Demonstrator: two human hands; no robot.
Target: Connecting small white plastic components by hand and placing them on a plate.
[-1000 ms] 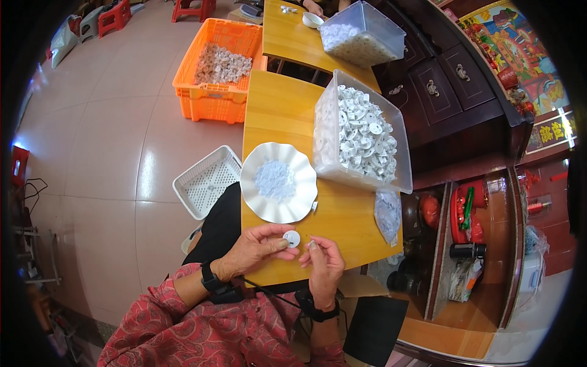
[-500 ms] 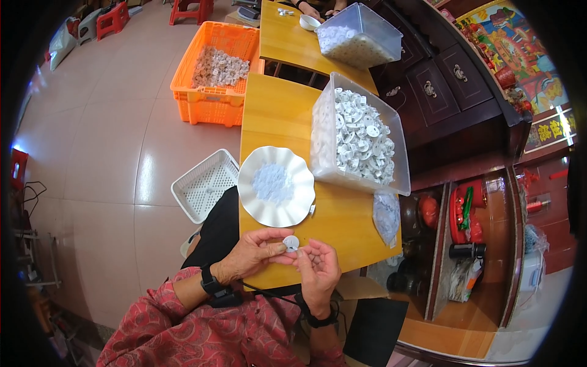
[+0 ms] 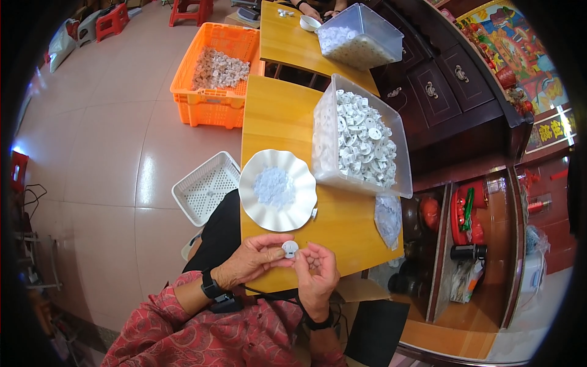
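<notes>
A small round white plastic piece (image 3: 290, 246) with a dark slot is pinched between the thumb and fingers of my left hand (image 3: 254, 259), above the table's near edge. My right hand (image 3: 318, 276) has thumb and index fingertip pressed together at the right edge of that piece. Anything between those fingertips is too small to make out. Just beyond my hands stands a white wavy-rimmed plate (image 3: 304, 202) with a heap of small pale bluish pieces (image 3: 273, 187). A single small white part (image 3: 314, 213) lies beside the plate's rim.
A clear bin (image 3: 327, 165) full of white plastic parts stands on the yellow table (image 3: 275, 110), near a bag (image 3: 387, 220) of pale pieces. Left are a white basket (image 3: 208, 189) and an orange crate (image 3: 214, 110). Another person's hands (image 3: 313, 11) show at the far table.
The round piece has turned slightly in my left fingers, and its slot shows more clearly. My right fingertips have moved slightly against its edge. The whole view has shifted a little.
</notes>
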